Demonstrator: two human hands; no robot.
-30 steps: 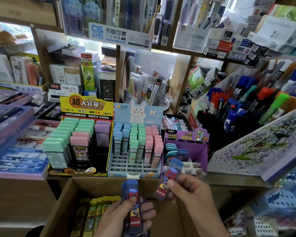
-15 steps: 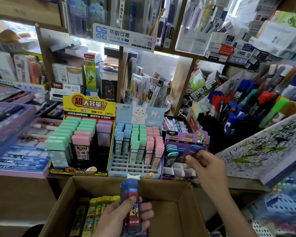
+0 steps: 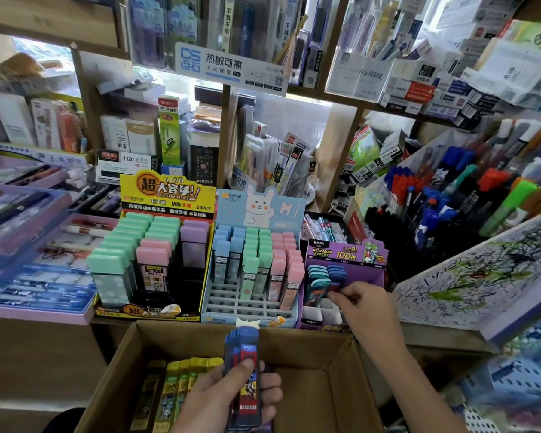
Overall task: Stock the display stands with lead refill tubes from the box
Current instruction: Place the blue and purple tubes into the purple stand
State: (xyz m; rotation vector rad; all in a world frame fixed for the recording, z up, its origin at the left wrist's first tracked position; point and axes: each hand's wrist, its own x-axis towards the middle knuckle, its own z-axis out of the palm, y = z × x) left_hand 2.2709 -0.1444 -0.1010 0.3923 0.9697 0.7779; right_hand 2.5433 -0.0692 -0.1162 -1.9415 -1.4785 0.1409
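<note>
I see left hand clamped on blue lead refill tubes above cardboard box, lower centre; right hand fingers pinched together over purple display stand, grip contents unclear.

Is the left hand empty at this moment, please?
No, the left hand is closed around a small stack of blue and red lead refill tubes, held upright over the cardboard box.

Left hand grips blue refill tubes over the box; right hand reaches into the purple stand.
</note>
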